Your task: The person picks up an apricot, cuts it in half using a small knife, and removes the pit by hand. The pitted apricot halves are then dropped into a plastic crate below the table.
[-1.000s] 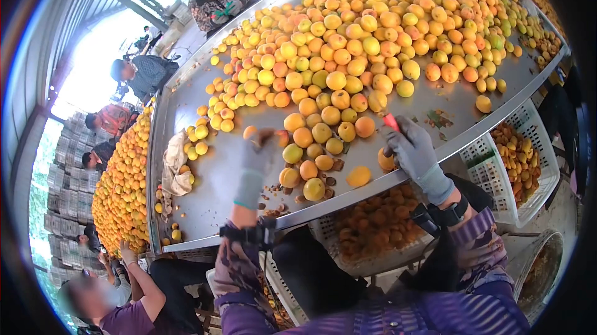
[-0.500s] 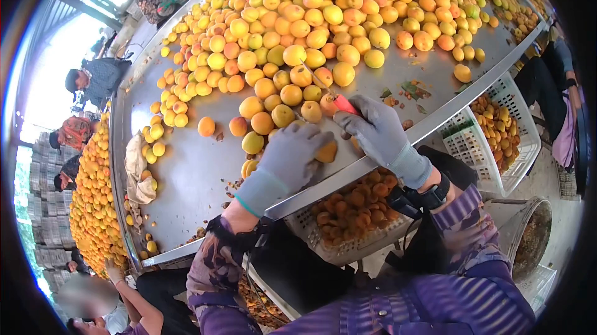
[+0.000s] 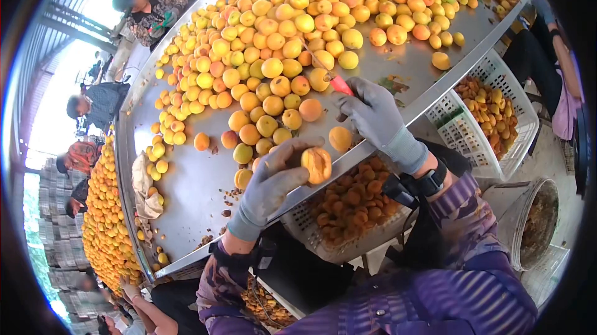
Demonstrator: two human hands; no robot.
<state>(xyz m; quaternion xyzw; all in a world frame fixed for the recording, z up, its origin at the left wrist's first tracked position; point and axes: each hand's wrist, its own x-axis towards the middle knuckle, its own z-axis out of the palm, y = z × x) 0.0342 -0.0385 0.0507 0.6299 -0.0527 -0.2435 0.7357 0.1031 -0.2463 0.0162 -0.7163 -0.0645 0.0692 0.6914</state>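
Observation:
My left hand (image 3: pixel 268 181), in a grey glove, holds a split apricot (image 3: pixel 318 165) between thumb and fingers near the table's front edge. The cut runs down the fruit and its flesh shows. Gloved too, my right hand (image 3: pixel 378 117) is closed round the red handle of a knife (image 3: pixel 340 84). Its thin metal blade points up and left over the pile of apricots (image 3: pixel 273 67). A single apricot (image 3: pixel 340 139) lies on the metal table (image 3: pixel 193 176) between my two hands.
Below the table edge stands a crate (image 3: pixel 297 223) of apricot halves. At right are a white crate (image 3: pixel 525 125) holding more halves and a bucket (image 3: pixel 552 214). A beige cloth (image 3: pixel 142 189) and pit scraps lie on the table's left. Several people work around.
My left hand has lifted off the tabletop and turned, bringing up the split apricot. My right hand keeps the knife and has shifted slightly. The whole view has moved a little.

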